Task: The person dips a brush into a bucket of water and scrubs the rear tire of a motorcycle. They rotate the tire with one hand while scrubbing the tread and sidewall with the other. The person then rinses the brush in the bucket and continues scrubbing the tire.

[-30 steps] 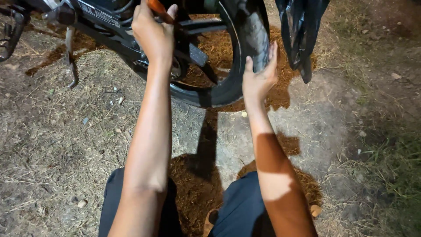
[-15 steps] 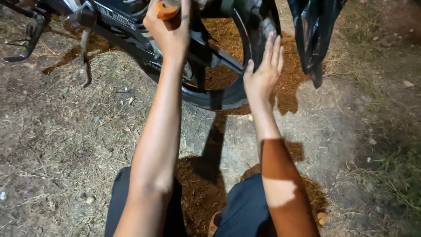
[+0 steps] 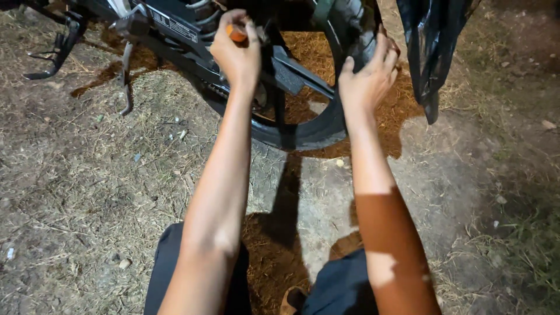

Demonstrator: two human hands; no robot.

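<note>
Centrally, a small orange-handled tool (image 3: 235, 32) sits clamped in the left hand (image 3: 236, 55), fingers curled tightly round it so that only a short stretch of orange shows above the thumb; what kind of tool it is cannot be told. This fist is raised against the black rear wheel of a motorcycle (image 3: 303, 131), close to the hub and the grey swingarm (image 3: 294, 76) that crosses just to its right. Well to the right of the fist, the right hand (image 3: 367, 79) is spread wide, palm turned toward the wheel, with its fingertips resting on or just beside the black rubber tyre tread (image 3: 356, 29); contact cannot be confirmed. It grips nothing. Beyond the right hand, a black mudguard flap (image 3: 429, 64) hangs down, tapering to a narrow end. Left of the left hand, a thin metal side stand (image 3: 126, 81) slopes to the ground, and farther left a black foot peg bracket (image 3: 61, 49) juts out. Below both forearms lies pale concrete (image 3: 326, 192) bordered by dry grass and straw (image 3: 87, 175), with reddish-brown patches of damp earth (image 3: 274, 256) near the person's dark trousers (image 3: 344, 289) at the lower edge. Green grass (image 3: 525, 245) grows at the far right.
</note>
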